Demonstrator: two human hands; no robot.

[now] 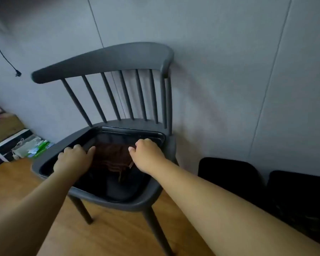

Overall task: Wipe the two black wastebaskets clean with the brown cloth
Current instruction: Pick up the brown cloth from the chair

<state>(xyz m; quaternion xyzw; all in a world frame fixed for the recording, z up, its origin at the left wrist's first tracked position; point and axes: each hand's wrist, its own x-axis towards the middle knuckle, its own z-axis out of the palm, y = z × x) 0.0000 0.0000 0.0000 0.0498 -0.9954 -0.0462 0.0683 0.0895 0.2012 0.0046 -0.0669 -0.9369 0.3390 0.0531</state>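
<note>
A black rectangular wastebasket (156, 136) stands on the seat of a grey chair. The brown cloth (110, 160) lies inside it, draped over the inner wall. My left hand (73, 159) rests on the basket's left rim, fingers curled over the edge and thumb touching the cloth's left corner. My right hand (148, 154) is curled on the cloth's right upper edge, just inside the far rim. Two more black objects (229, 174) (301, 196) stand on the floor against the wall at the right; I cannot tell whether either is the other wastebasket.
The grey spindle-back chair (107, 58) stands against a grey wall on a wooden floor (109, 235). At the left are boxes and a green-and-white packet (39, 146). A black cable (7, 61) hangs down the wall at the upper left.
</note>
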